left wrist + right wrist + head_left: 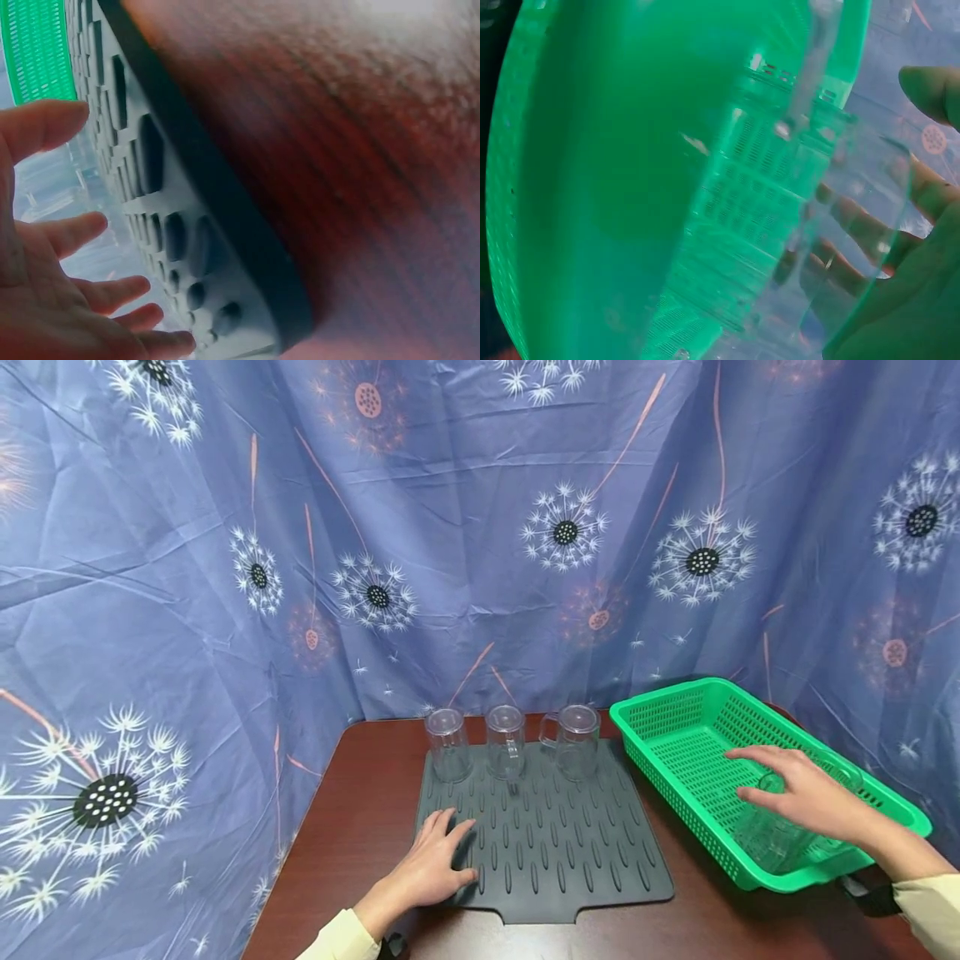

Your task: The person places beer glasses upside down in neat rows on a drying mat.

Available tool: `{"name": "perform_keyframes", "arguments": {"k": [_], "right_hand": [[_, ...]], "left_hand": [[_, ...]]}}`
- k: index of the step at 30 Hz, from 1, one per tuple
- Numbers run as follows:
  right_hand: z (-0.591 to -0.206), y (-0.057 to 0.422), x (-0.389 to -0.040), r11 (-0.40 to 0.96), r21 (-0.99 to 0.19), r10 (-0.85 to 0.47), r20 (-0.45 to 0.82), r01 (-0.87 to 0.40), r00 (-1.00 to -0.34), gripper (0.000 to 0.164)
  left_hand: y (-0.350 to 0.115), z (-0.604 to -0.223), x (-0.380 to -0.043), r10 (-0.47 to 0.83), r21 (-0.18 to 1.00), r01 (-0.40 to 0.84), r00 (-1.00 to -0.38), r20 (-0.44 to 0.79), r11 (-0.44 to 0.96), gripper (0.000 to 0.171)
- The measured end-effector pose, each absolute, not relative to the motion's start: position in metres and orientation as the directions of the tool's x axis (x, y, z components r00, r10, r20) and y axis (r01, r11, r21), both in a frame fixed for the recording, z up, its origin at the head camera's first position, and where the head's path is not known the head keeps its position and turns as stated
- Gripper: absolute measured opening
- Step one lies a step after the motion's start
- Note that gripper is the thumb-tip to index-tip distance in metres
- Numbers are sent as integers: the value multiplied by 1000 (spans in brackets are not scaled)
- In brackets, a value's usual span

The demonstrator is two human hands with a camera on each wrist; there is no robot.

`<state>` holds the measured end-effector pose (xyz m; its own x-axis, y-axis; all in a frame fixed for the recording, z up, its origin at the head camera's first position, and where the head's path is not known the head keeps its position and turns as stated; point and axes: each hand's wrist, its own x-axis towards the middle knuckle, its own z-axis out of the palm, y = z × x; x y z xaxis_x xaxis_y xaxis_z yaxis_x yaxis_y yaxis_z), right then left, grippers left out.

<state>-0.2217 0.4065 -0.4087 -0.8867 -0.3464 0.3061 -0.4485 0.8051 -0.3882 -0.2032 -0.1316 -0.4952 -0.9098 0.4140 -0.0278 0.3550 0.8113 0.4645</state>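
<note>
My right hand (810, 793) is over the near end of a green plastic basket (667, 791), fingers spread and thumb apart. Under it, clear glass mugs (772, 842) lie in the basket, partly covered by the hand. The right wrist view shows the fingers behind the clear glass of a mug (855, 217), not curled round it. My left hand (433, 867) hovers at the left front of a dark grey ridged mat (551, 881), its fingers apart and holding nothing. Along the mat's back edge stand three upside-down glass mugs (450, 752).
The mat and basket sit side by side on a reddish-brown wooden table (360, 793). A blue curtain (465, 568) with a dandelion print hangs right behind the table and along its left side. The basket's raised rim borders the mat's right side.
</note>
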Motion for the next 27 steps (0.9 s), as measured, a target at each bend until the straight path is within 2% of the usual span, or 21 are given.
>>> {"name": "perform_keyframes", "arguments": {"k": [5,14,21,27], "right_hand": [[-417,402,-223,786,-370,-389,327,-495,-861,48],[-421,401,-223,820,-289,-408,311,-495,-858,54],[-407,396,-216,891,-224,-378,113,-395,-919,63],[-397,392,-212,919,-105,-376,51,-379,-925,58]], "left_hand": [[-135,-502,-200,421,461,349,-905,-60,816,72],[-136,-508,-199,434,443,364,-899,-65,819,75],[-136,-508,-198,438,432,372,-897,-60,822,75],[-133,-508,-201,449,426,386,-892,-56,819,75]]}}
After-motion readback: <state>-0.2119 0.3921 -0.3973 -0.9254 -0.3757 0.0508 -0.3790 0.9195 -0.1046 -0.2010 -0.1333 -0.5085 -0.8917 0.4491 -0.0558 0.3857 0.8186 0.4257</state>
